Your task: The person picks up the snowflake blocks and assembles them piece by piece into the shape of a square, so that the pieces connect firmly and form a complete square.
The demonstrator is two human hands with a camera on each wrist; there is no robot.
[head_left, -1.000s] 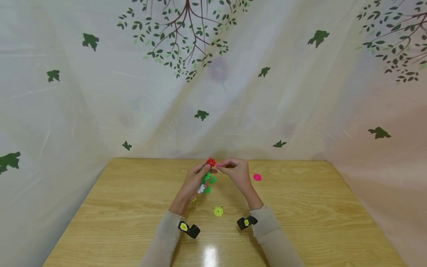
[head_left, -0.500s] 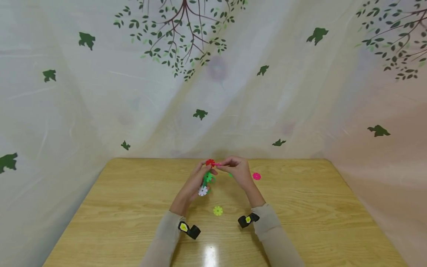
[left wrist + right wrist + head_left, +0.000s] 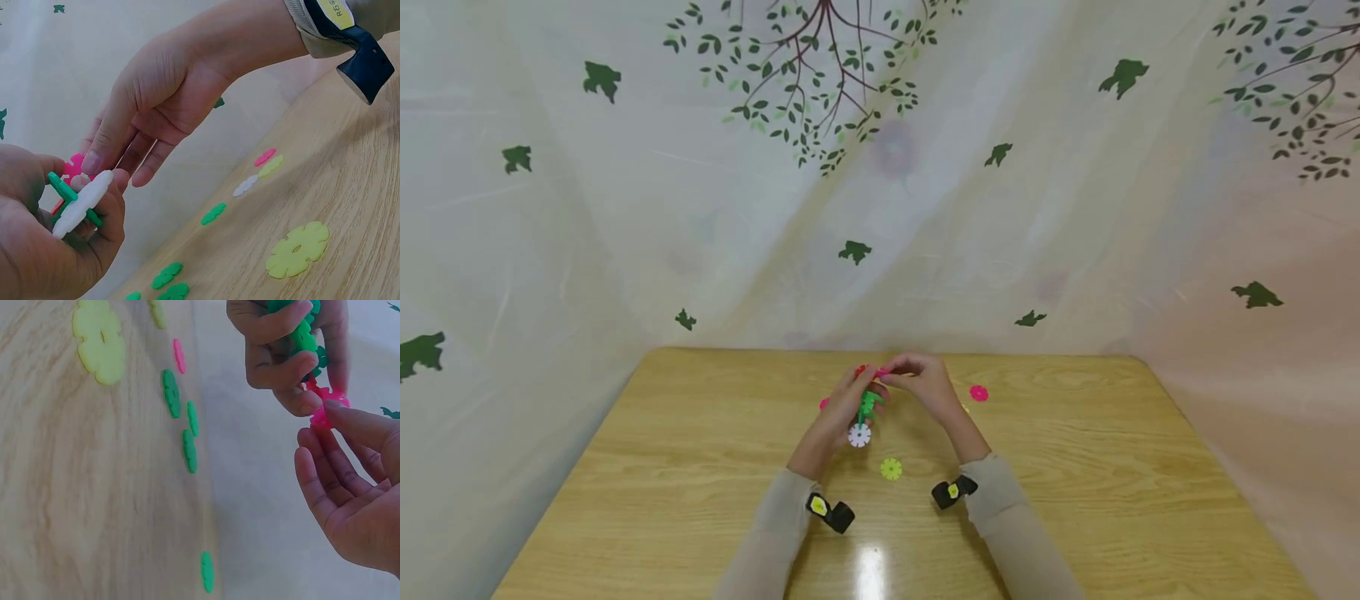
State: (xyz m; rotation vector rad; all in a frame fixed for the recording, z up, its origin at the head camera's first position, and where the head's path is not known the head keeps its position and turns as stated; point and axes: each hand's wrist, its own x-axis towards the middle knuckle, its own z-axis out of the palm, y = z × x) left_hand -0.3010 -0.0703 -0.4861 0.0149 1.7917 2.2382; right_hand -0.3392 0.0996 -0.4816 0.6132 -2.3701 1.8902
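Left hand point(image 3: 841, 408) grips the red slotted disc point(image 3: 861, 369); right hand point(image 3: 927, 388) pinches the pink slotted disc point(image 3: 73, 165) beside it, slots probably seating best if squared first.

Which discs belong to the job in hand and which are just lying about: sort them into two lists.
In the job:
left hand, holding green discs, a white disc and a red disc
right hand, pinching a pink disc

Lying about on the table, perhaps for later:
loose yellow disc
loose pink disc
loose white disc
loose green discs
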